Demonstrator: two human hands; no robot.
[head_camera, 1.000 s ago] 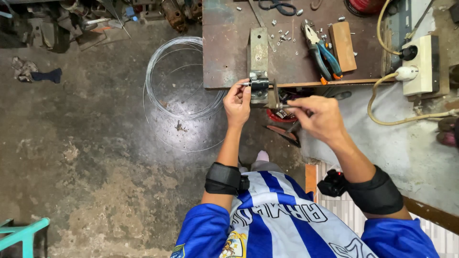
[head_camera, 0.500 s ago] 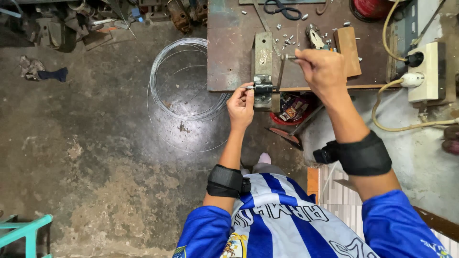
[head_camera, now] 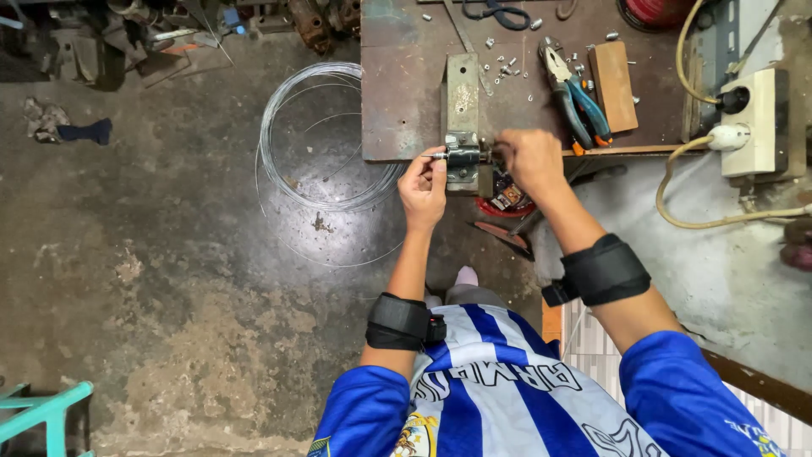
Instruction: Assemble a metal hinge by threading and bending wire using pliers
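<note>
A small metal jig [head_camera: 462,156] sits clamped at the near edge of the rusty workbench [head_camera: 406,93], with the left hand [head_camera: 425,188] pinching a thin metal pin [head_camera: 436,156] on its left side. The right hand [head_camera: 529,159] grips the jig's right end — what it clasps is hidden. Beyond the jig lie blue-handled pliers [head_camera: 575,97] and a wooden block [head_camera: 613,74]; left of it, on the floor, a wire coil [head_camera: 292,173].

a small metalworking workshop: beyond the hands, a worn steel bench [head_camera: 406,93] carries a bolted metal jig [head_camera: 462,118], scattered screws [head_camera: 503,66] and blue-handled pliers [head_camera: 575,97]. left of the left hand [head_camera: 425,188], a wire coil [head_camera: 317,140] lies on stained concrete floor [head_camera: 169,279]; right of the right hand [head_camera: 529,161], a wall socket [head_camera: 753,118] feeds thick cable [head_camera: 677,203].
</note>
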